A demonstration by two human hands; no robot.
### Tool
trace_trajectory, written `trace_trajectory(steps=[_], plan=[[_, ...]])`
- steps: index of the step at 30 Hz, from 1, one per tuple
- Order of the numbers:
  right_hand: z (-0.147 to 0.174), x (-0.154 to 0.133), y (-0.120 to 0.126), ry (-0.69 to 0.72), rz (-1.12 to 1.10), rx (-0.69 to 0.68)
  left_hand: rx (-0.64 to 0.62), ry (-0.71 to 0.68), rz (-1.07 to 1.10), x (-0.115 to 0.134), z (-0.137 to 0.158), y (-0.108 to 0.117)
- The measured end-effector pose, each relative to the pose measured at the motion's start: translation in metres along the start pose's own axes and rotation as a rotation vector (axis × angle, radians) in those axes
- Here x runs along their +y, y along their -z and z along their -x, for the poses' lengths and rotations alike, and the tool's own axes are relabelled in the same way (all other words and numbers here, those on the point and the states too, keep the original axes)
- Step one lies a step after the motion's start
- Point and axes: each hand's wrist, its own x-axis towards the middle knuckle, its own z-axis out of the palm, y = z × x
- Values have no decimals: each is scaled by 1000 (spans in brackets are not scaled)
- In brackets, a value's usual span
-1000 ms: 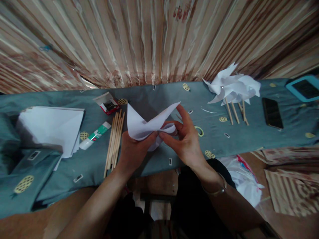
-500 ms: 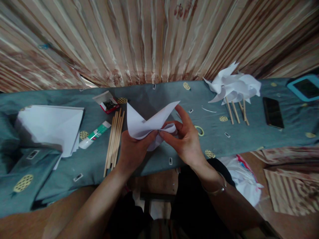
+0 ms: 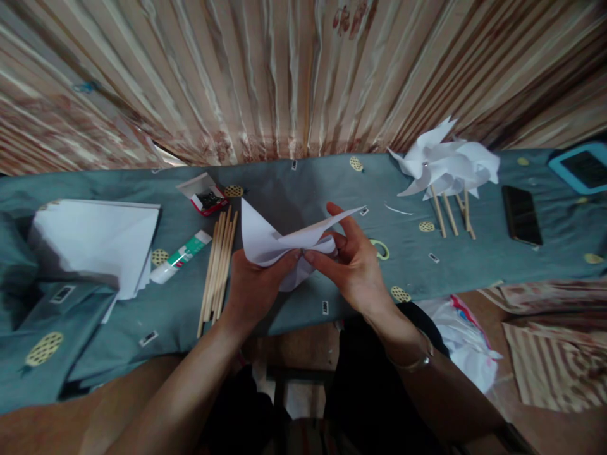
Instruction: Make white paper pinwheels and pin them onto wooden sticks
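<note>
A white paper pinwheel [image 3: 272, 240], partly folded, is held up over the table's front part between both hands. My left hand [image 3: 256, 287] grips its left side, the thumb pressing near the middle. My right hand [image 3: 355, 265] pinches the curled flaps on the right, thumb tip close to the left thumb. The right index finger is raised behind a pointed flap. Just left of my left hand lie several wooden sticks [image 3: 218, 265]. Behind my right hand the loop of green scissors [image 3: 380, 249] peeks out, the rest hidden.
On the left lie a stack of white paper [image 3: 95, 240], a glue stick [image 3: 181, 256] and an opened red box of small dark pins [image 3: 207, 199]. Finished paper pinwheels [image 3: 446, 161], a phone [image 3: 521, 215] and a blue-framed device [image 3: 581, 165] are on the right. A pleated curtain [image 3: 284, 82] hangs behind.
The pointed right flap of the paper has swung down and to the right. My right index finger has bent back from its tip; both hands stay in nearly the same place.
</note>
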Motion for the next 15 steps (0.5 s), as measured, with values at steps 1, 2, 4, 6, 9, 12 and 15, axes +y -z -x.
trace_trajectory(steps=[1,2,4,6,9,12,15], plan=[[0,0,0,-8,-9,2,-1,1,0,0,0,0],[0,0,0,-16,-19,-1,-1,1,1,1,0,0],[0,1,0,-24,-32,-11,-2,3,-3,1,0,0],[0,0,1,-20,-29,-10,-7,-2,-14,0,0,1],[0,-2,1,-8,-22,-5,-11,-17,-26,-2,-1,1],[0,-3,1,-5,-12,-9,-11,-23,-2,-2,-1,0],[0,-3,1,-11,2,-15,7,-2,-3,0,1,-1]])
